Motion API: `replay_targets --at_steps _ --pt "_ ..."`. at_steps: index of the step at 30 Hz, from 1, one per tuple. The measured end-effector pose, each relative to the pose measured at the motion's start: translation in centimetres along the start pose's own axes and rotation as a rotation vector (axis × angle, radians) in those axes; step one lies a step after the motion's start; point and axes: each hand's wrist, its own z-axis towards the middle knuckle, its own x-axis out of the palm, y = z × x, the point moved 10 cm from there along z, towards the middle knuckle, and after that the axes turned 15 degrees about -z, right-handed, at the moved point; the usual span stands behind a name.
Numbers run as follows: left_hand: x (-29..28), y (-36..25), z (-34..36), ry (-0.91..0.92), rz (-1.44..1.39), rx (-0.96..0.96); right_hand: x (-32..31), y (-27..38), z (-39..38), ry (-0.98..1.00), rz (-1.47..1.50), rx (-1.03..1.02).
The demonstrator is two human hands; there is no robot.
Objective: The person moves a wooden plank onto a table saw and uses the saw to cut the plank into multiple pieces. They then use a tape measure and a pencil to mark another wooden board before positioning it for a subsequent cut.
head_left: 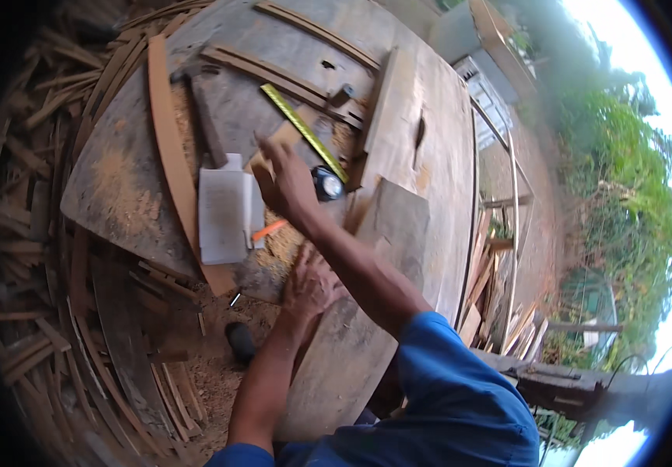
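Observation:
My left hand (pixel 312 282) lies with its fingers stretched out against the left edge of a wide wooden board (pixel 347 358). That board runs from close to my body onto the worktable. Over the table, my right hand (pixel 287 185) reaches out to the left with fingers apart, and I see nothing in them. Just right of it are a yellow tape blade (pixel 305 132) and a round dark tape measure (pixel 327 184). White papers (pixel 224 210) lie left of the right hand, with an orange pencil-like stick (pixel 270 229) at their edge.
A hammer (pixel 208 121) and a long curved wood strip (pixel 168 148) lie on the worktable (pixel 106 187), among sawdust. Grooved timber pieces (pixel 320 33) are farther back. Wood scraps (pixel 32 257) crowd the left side. A metal rail (pixel 515 202) stands at the right.

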Motion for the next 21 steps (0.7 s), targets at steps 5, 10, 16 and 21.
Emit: replay_targets --at_steps 5,10,16,21 --pt "-1.8 -2.6 0.1 -0.207 -0.138 0.131 -13.2 -3.6 -30.4 0.097 -0.267 0.027" --pt "-1.6 -3.0 -0.2 -0.171 -0.02 0.088 -15.1 -7.9 -64.7 0.34 0.004 0.975" --pt "-0.9 -3.7 -0.4 -0.191 0.055 -0.07 -4.5 -2.9 -69.7 0.22 0.862 1.121" --pt "1.1 -10.4 -1.7 -0.065 0.207 0.019 -7.6 -3.7 -68.7 0.143 0.772 1.091"
